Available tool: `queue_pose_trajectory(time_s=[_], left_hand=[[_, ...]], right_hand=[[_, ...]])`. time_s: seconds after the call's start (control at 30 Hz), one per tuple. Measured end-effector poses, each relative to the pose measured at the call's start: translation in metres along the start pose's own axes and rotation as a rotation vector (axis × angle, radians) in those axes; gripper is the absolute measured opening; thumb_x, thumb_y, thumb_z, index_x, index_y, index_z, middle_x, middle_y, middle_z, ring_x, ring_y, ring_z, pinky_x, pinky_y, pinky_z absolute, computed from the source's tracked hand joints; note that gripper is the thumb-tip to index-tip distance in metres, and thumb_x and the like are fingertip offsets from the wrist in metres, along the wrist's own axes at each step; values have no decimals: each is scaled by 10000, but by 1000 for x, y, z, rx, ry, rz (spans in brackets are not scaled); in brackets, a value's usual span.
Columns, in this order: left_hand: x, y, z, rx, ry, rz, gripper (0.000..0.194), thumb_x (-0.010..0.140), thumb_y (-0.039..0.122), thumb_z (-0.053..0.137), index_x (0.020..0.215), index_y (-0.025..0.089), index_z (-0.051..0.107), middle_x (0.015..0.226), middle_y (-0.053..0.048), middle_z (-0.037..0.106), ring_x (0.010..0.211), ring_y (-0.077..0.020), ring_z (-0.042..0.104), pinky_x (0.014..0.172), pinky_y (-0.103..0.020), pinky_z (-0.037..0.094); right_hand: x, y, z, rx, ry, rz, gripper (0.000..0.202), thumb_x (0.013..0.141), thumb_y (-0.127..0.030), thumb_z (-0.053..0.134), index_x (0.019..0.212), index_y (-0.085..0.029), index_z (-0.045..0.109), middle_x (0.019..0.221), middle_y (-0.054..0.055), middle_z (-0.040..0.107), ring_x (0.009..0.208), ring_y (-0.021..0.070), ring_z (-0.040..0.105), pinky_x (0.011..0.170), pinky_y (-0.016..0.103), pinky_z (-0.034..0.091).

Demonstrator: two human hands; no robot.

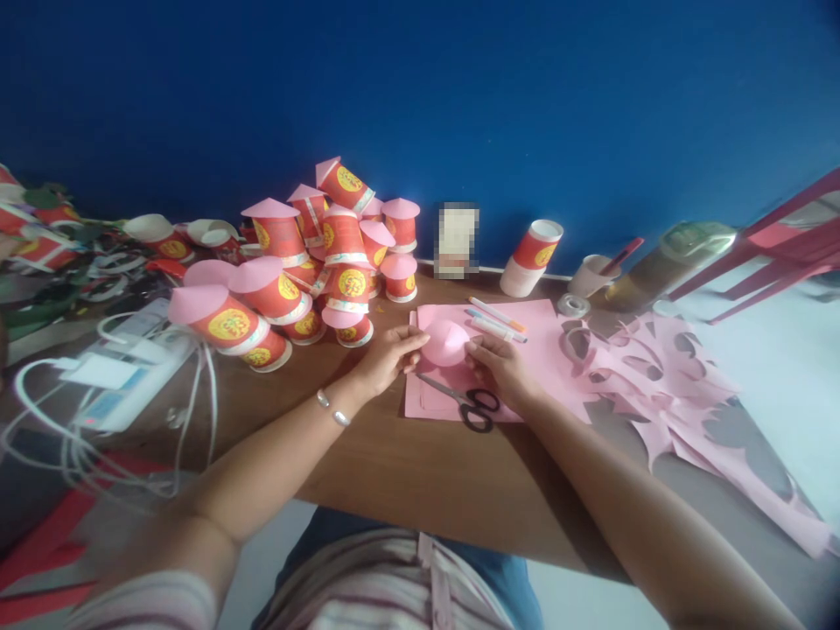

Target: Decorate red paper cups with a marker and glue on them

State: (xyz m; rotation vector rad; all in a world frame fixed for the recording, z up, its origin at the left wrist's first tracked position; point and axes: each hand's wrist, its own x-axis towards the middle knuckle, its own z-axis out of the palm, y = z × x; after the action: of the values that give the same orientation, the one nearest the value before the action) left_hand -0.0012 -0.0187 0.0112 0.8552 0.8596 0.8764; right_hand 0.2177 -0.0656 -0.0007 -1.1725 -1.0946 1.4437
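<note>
A small pink paper cone [447, 343] is held between my two hands, above pink paper sheets [538, 367]. My left hand [392, 354] pinches its left edge, and my right hand [495, 363] grips the right edge. Black-handled scissors [473, 409] lie on the sheets just below the cone, blades pointing left. Behind my right hand are several markers [499, 319]. To the left of my hands stands a pile of red paper cups with pink cone tops [345, 287].
Pink paper scraps [682, 385] spread over the right side. Behind them are a tape roll [573, 304], a white cup [591, 275], a bottle [675, 262] and stacked cups [531, 256]. A power strip [128, 385] with white cables lies left. A blue wall [420, 105] rises behind.
</note>
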Motion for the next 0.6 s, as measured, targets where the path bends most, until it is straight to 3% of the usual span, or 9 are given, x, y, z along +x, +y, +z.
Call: queue_pose_trajectory(time_s=[0.13, 0.2, 0.33, 0.6], left_hand=[[-5, -2, -2, 50, -7, 0, 394, 625, 385, 930, 760, 151, 643, 590, 61, 520, 455, -39, 469, 397, -177, 249], [-5, -2, -5, 68, -8, 4, 384, 637, 387, 924, 774, 149, 655, 575, 60, 528, 448, -44, 472, 398, -186, 262], [-4, 0, -10, 47, 13, 9, 438, 613, 376, 935, 874, 137, 678, 615, 29, 621, 505, -81, 573, 428, -190, 351], [-3, -2, -14, 21, 67, 24, 470, 641, 312, 926, 965, 129, 638, 773, -44, 748, 726, -168, 747, 651, -240, 557]], right_hand=[[0, 4, 1, 12, 14, -9, 433, 794, -587, 778, 735, -197, 601, 670, -25, 570, 546, 88, 450, 501, 242, 315], [0, 6, 2, 27, 42, -28, 412, 787, -586, 777, 843, -200, 647, 689, -29, 583, 545, 90, 463, 502, 245, 335], [0, 8, 4, 18, 68, -53, 496, 781, -590, 765, 1072, -206, 648, 687, -50, 583, 519, 92, 473, 485, 242, 343], [-4, 8, 6, -98, 65, -43, 488, 815, -577, 720, 1107, -192, 651, 698, -40, 590, 555, 110, 496, 513, 255, 391]])
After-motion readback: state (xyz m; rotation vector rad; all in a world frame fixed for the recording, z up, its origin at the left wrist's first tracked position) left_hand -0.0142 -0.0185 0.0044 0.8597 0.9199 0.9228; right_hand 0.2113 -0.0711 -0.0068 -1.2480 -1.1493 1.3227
